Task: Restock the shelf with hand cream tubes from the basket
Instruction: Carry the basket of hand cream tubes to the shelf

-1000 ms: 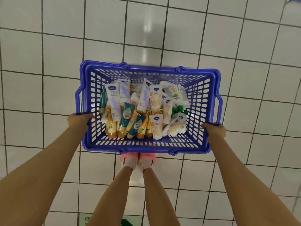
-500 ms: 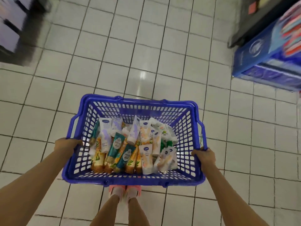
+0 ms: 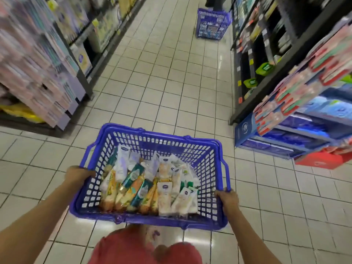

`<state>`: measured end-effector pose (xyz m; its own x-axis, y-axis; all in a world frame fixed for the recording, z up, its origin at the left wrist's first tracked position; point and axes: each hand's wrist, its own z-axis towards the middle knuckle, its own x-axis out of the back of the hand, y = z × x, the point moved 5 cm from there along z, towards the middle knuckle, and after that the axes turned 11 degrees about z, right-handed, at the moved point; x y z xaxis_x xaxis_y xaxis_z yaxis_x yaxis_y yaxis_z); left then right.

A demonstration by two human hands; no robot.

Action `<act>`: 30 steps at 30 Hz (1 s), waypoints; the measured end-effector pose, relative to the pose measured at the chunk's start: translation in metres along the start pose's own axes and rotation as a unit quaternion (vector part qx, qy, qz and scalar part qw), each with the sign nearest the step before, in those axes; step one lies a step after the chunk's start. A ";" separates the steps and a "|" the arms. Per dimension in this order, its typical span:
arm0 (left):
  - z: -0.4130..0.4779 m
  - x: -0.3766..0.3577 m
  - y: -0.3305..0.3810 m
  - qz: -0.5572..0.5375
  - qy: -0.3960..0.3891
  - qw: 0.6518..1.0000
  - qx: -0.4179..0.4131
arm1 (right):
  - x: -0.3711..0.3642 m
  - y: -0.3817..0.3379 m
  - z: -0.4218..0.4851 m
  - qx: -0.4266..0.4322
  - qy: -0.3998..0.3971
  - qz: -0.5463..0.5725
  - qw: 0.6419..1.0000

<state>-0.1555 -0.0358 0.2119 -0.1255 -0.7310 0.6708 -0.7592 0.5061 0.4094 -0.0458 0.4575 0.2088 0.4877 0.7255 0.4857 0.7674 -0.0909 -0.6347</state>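
I hold a blue plastic basket point(image 3: 162, 138) in front of me, above the tiled floor. My left hand point(image 3: 78, 175) grips its left rim and my right hand point(image 3: 226, 200) grips its right rim. Inside lie several hand cream tubes point(image 3: 144, 183), white, orange and teal, heaped on the bottom. Dark shelving point(image 3: 266, 54) with products and price tags runs along the right side of the aisle. The picture is blurred by motion.
A shelf unit point(image 3: 38, 69) packed with pastel packs stands on the left. A blue and red display stand point(image 3: 297, 130) juts in at the right. Far down the aisle a second blue basket point(image 3: 212, 23) sits on the floor by a person's legs point(image 3: 214, 2). White floor tiles point(image 3: 167, 82) run between.
My view has swung up from the floor to the aisle ahead. Shelves on both sides and the far basket have come into sight. Both hands keep their hold on the basket.
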 end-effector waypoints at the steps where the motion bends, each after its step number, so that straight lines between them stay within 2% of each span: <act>1: -0.001 0.002 -0.002 0.000 0.000 1.000 0.005 | 0.000 -0.002 -0.004 0.004 -0.007 0.025 1.000; 6: 0.002 -0.003 -0.022 -0.016 0.024 0.997 0.074 | -0.012 -0.003 0.020 0.000 -0.034 0.053 0.998; 12: 0.041 -0.005 0.016 -0.022 0.013 0.997 0.074 | -0.055 -0.061 0.073 -0.032 -0.054 0.072 0.995; 17: 0.094 0.002 0.055 -0.049 0.011 0.990 0.133 | -0.110 -0.125 0.106 -0.033 -0.074 0.022 0.997; 20: 0.123 0.000 0.073 -0.067 -0.018 0.977 0.203 | -0.145 -0.179 0.140 -0.008 -0.071 -0.058 0.996; 24: 0.156 -0.002 0.127 -0.054 -0.007 0.962 0.266 | -0.189 -0.244 0.187 0.010 -0.103 -0.154 0.983; 28: 0.195 -0.007 0.217 -0.015 -0.004 0.971 0.237 | -0.215 -0.310 0.244 0.006 -0.103 -0.137 0.985; 30: 0.225 -0.007 0.270 0.012 -0.033 0.979 0.200 | -0.226 -0.350 0.275 0.004 -0.107 -0.125 0.986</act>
<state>-0.5037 0.0031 0.1784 -0.1779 -0.7560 0.6299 -0.9431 0.3137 0.1102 -0.5396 0.5132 0.1558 0.1835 0.8524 0.4896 0.8487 0.1139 -0.5165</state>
